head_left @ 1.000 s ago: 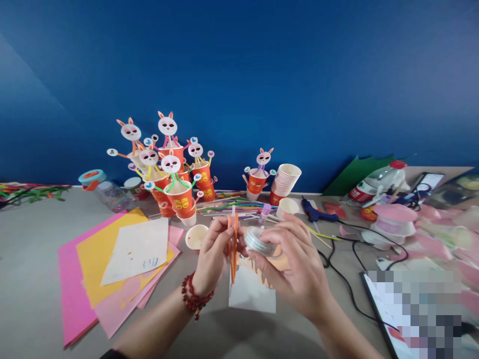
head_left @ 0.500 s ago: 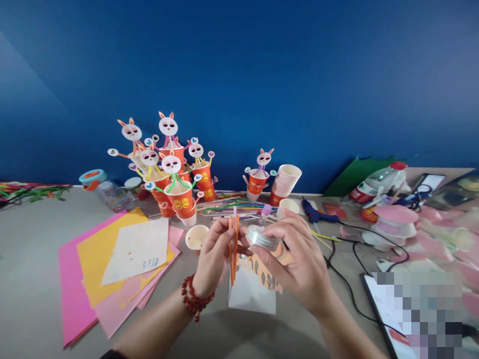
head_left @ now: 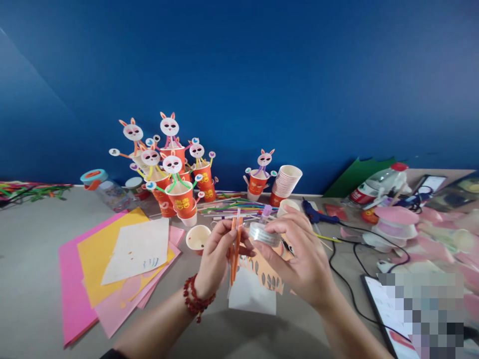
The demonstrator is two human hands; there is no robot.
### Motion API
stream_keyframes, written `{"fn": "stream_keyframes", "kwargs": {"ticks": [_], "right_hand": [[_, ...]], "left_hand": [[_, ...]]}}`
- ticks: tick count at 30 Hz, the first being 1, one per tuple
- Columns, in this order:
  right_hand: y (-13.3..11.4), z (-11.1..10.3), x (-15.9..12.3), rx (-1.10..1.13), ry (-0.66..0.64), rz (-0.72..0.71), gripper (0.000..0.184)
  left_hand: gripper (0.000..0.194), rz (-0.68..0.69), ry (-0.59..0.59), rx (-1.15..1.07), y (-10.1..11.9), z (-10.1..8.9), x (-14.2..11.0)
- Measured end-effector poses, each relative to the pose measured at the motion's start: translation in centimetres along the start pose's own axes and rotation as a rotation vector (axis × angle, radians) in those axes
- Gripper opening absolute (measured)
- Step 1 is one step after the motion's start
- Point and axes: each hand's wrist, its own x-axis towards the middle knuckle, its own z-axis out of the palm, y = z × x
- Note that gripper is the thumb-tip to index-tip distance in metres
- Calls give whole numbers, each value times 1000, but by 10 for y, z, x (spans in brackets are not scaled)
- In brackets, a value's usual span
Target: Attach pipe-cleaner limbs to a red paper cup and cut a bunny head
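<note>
Between the thumb and fingers of my left hand [head_left: 215,257] stand thin orange straws [head_left: 234,264], upright, with a pale clear one [head_left: 238,215] poking out above them. My right hand [head_left: 301,259] grips a roll of clear tape [head_left: 263,236] by its edge, just right of the straws. Whether a strip of tape runs from the roll to the straws is too fine to make out. Below both hands lie a white sheet [head_left: 252,296] and an orange paper [head_left: 269,264] with leaf-shaped marks, partly hidden by my fingers.
Red cups with rabbit figures [head_left: 183,199] stand at the back left, near coloured papers [head_left: 77,299]. Behind my hands are a cup stack [head_left: 286,182], coloured sticks [head_left: 232,205] and a blue glue gun [head_left: 318,214]. At right lie a black cable [head_left: 342,276], a bottle [head_left: 374,187] and a tablet [head_left: 381,309].
The tape roll and my right hand have shifted very slightly right. Both hands keep their hold, and the straws have barely moved.
</note>
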Motion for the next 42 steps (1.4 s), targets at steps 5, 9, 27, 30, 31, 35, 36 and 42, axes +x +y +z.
{"fn": "stream_keyframes", "kwargs": {"ticks": [5, 9, 27, 30, 31, 35, 36, 42], "right_hand": [[1, 0, 0, 6, 4, 3, 11], [3, -1, -3, -10, -8, 17, 12], [12, 5, -10, 81, -24, 50, 14], [14, 6, -13, 112, -45, 84, 13], [15, 7, -13, 125, -54, 102, 12], [18, 8, -17, 175, -63, 149, 13], [19, 8, -18, 182, -61, 153, 13], [22, 7, -27, 209, -87, 220, 11]], "left_hand": [[6, -4, 7, -31, 1, 1, 0], [8, 2, -1, -25, 3, 0, 0], [19, -1, 36, 13, 6, 0, -1], [18, 29, 50, 47, 5, -1, -2], [17, 43, 49, 53, 5, -2, -2], [16, 72, 43, 66, 5, -2, -1], [15, 68, 33, 74, 6, -2, -1], [12, 61, 9, 178, 8, -5, 1]]}}
